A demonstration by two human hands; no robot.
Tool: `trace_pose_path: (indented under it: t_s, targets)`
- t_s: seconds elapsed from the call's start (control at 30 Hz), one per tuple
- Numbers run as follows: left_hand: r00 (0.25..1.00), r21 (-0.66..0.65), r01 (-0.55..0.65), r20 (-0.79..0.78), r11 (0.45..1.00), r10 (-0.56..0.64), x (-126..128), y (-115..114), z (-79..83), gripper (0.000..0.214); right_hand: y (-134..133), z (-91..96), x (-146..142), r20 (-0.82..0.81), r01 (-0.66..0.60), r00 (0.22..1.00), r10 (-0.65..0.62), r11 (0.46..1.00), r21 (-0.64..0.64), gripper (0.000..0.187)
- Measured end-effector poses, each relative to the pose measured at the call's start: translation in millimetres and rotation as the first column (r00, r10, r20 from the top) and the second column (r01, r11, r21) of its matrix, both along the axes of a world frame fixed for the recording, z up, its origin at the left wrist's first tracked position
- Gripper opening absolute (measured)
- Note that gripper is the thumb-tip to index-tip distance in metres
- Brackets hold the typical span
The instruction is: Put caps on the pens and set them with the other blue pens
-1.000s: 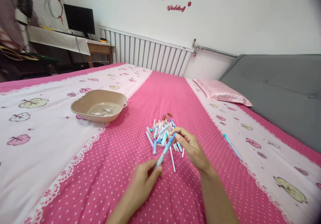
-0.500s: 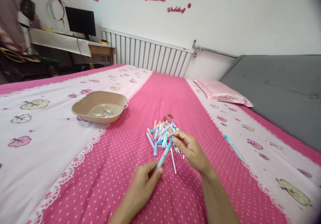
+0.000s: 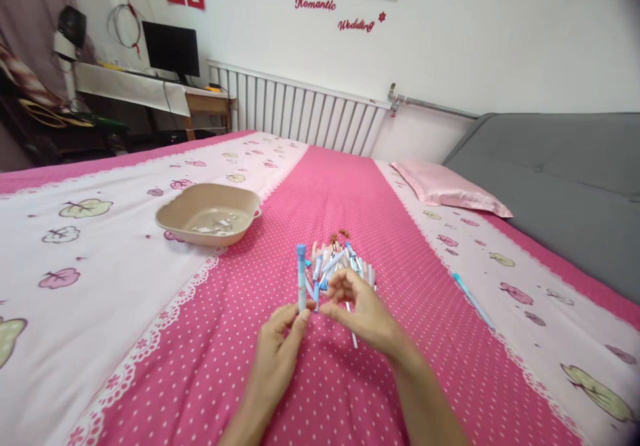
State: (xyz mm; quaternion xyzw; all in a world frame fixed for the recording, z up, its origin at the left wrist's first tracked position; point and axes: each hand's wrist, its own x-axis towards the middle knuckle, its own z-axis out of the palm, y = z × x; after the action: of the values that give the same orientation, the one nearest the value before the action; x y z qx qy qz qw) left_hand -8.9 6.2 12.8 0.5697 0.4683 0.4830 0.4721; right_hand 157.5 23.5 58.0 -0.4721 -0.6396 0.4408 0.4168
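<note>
Left hand (image 3: 280, 343): thumb and forefinger pinched on the lower end of a blue pen (image 3: 301, 278). Pen held upright, long axis running 6 to 12 o'clock, capped end at top.

Right hand (image 3: 357, 309): fingers curled, tips drawn loosely together just at 3 o'clock of the pen's base; near it, contact not clear. Whether it has anything small in its grip I cannot tell.

Pile of pens (image 3: 340, 263): on the bed (image 3: 325, 186), just beyond both hands toward 12 o'clock, nearer the right hand.

Beige basin (image 3: 210, 214): at 10 o'clock, well apart.

Single loose pen (image 3: 473, 299): at 3 o'clock, lying diagonally.

Pink pillow (image 3: 450, 189): at 1 o'clock, far side.
</note>
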Motion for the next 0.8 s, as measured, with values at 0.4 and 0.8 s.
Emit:
trace_pose_path:
  t_s: [0.4,0.8]
  targets:
    - [0.986,0.115,-0.166,0.05,0.979,0.161,-21,0,8.9,0.032,-14,-30.7,-53,-0.184,-0.146,0.977,0.112,0.972,-0.185,0.025]
    - [0.994,0.127,-0.092,-0.041,0.988,0.098,-37,5,3.0,0.048,-19,-38.1,-84,-0.49,0.007,0.86,-0.143,0.964,-0.268,0.049]
